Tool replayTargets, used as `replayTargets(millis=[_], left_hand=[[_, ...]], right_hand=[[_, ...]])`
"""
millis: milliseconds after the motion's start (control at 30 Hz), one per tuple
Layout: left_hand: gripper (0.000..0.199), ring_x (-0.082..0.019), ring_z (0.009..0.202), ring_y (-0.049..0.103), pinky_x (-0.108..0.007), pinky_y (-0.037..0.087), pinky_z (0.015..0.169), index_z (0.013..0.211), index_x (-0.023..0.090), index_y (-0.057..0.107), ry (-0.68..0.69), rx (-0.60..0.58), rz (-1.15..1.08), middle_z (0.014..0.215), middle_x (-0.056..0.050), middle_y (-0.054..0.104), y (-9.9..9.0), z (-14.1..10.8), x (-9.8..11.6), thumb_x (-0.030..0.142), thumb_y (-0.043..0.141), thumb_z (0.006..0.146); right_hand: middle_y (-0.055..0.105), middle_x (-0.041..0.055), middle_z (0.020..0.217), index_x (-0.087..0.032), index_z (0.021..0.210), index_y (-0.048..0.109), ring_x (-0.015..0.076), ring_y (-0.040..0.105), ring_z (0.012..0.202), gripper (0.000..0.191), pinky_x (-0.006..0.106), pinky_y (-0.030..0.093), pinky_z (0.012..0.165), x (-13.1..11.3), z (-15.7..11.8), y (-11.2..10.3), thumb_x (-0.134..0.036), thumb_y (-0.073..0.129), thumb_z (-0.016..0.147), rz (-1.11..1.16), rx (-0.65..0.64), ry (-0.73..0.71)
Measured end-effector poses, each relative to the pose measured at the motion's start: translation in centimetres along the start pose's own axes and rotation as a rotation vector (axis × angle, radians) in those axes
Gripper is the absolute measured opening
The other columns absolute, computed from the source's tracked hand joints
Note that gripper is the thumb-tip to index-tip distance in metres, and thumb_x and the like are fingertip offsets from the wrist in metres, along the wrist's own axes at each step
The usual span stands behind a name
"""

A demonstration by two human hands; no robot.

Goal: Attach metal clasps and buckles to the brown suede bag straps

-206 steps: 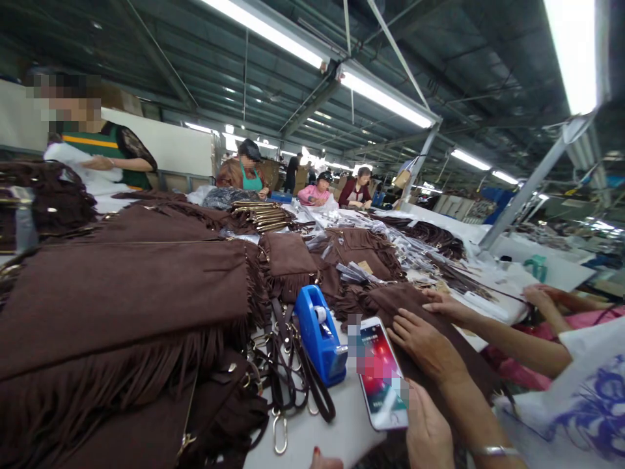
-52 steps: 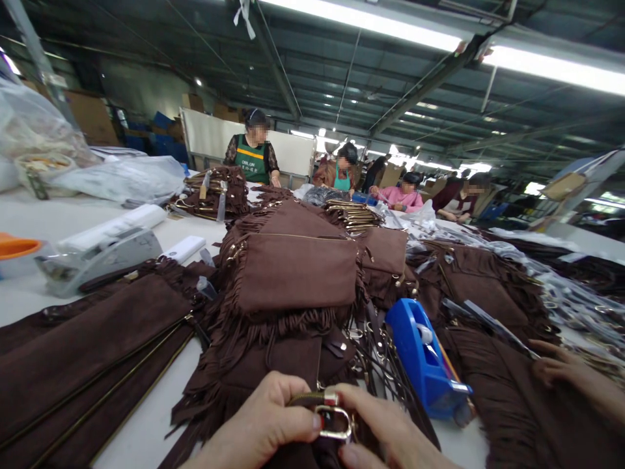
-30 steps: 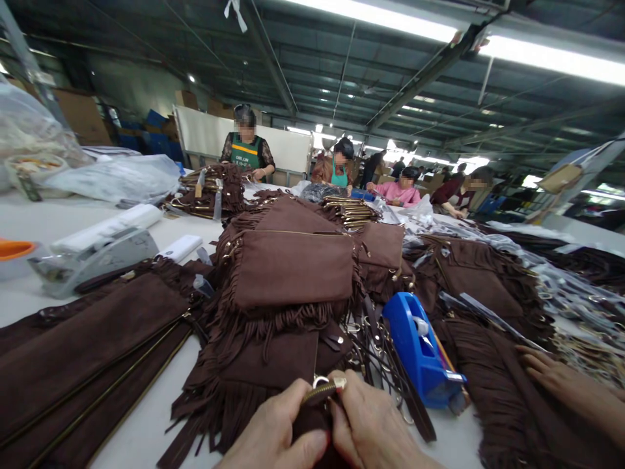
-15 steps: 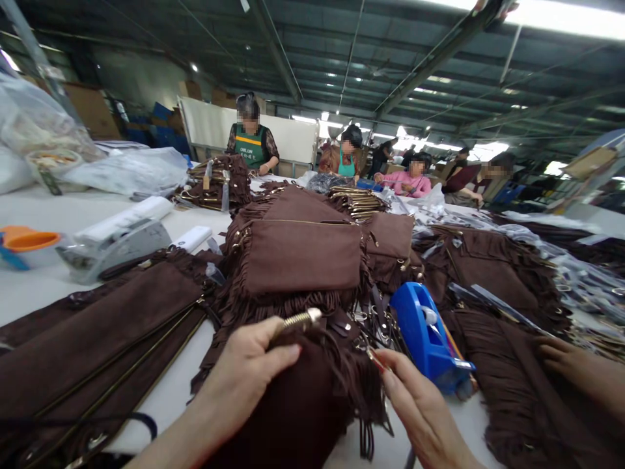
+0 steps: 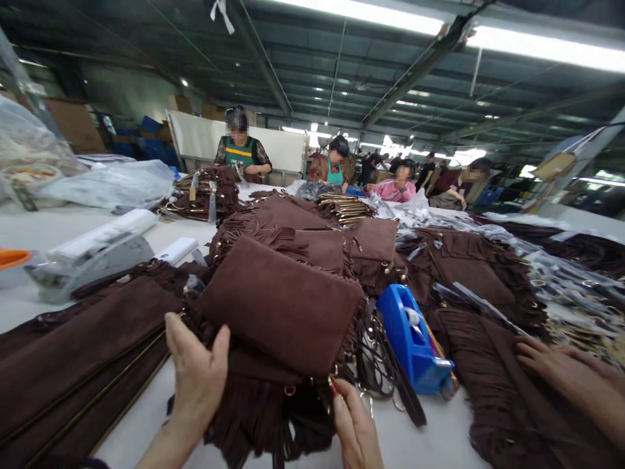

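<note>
Head view: left hand [image 5: 198, 378] spread flat, fingers [image 5: 178, 339] apart, pressed against the near left edge of the brown suede bag [image 5: 280, 303] atop the fringed pile. Right hand [image 5: 354, 423] pinched on a metal clasp [image 5: 334, 384] below the bag. Half a second before, gripped a gold zipper end; bag since flipped plain-side up.

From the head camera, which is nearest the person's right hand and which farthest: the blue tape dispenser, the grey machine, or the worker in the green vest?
Measured from the right hand:
1. Blue plastic tape dispenser, just to its right on the white table.
2. Grey desktop machine, far across on the left side.
3. Worker in the green vest, standing at the far end of the table.
</note>
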State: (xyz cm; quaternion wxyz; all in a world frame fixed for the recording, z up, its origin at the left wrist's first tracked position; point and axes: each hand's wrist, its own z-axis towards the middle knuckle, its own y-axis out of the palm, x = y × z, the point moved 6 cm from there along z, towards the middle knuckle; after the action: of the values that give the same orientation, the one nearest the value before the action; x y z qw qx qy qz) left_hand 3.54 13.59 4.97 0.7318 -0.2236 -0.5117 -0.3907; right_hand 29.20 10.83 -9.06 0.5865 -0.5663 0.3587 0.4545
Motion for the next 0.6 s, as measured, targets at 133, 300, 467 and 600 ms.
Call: replayTargets(millis=[133, 300, 467, 600], left_hand=[[0.044, -0.025, 0.112, 0.054, -0.049, 0.041, 0.099, 0.117, 0.017, 0.055, 0.437, -0.351, 0.389, 0.118, -0.011, 0.061, 2.7, -4.7, -0.4, 0.012, 0.05, 0.073], [0.063, -0.025, 0.131, 0.033, -0.052, 0.027, 0.108, 0.128, 0.015, 0.046, 0.981, -0.821, 0.831, 0.134, -0.008, 0.049, 5.9, -11.7, -2.7, 0.001, 0.04, 0.066], [0.051, -0.028, 0.133, 0.027, -0.054, 0.018, 0.108, 0.128, 0.016, 0.046, 0.95, -0.726, 0.891, 0.139, -0.009, 0.043, 7.6, -11.9, -3.6, 0.011, 0.045, 0.078], [0.036, -0.027, 0.12, 0.043, -0.051, 0.026, 0.102, 0.121, 0.015, 0.052, 0.937, -0.567, 0.986, 0.126, -0.011, 0.054, 9.5, -11.8, -4.3, 0.018, 0.047, 0.085]], right_hand=[[0.068, 0.006, 0.099, -0.018, 0.099, 0.059, 0.0163, 0.063, 0.09, 0.045, 0.024, 0.049, 0.079, 0.3, 1.0, -0.2, -0.055, 0.037, 0.087, 0.059, -0.076, 0.006], [0.069, 0.0048, 0.092, -0.019, 0.096, 0.062, 0.0166, 0.063, 0.086, 0.047, 0.023, 0.048, 0.078, 1.4, 0.1, -1.8, -0.058, 0.04, 0.084, 0.067, 0.015, 0.028], [0.07, 0.0049, 0.093, -0.019, 0.095, 0.063, 0.0172, 0.064, 0.088, 0.045, 0.022, 0.048, 0.079, 1.8, -0.3, -3.3, -0.058, 0.044, 0.083, 0.002, 0.125, 0.036], [0.071, 0.0065, 0.093, -0.017, 0.096, 0.063, 0.0182, 0.065, 0.091, 0.05, 0.022, 0.05, 0.08, 1.8, -0.2, -3.6, -0.06, 0.04, 0.084, -0.046, 0.112, 0.009]])
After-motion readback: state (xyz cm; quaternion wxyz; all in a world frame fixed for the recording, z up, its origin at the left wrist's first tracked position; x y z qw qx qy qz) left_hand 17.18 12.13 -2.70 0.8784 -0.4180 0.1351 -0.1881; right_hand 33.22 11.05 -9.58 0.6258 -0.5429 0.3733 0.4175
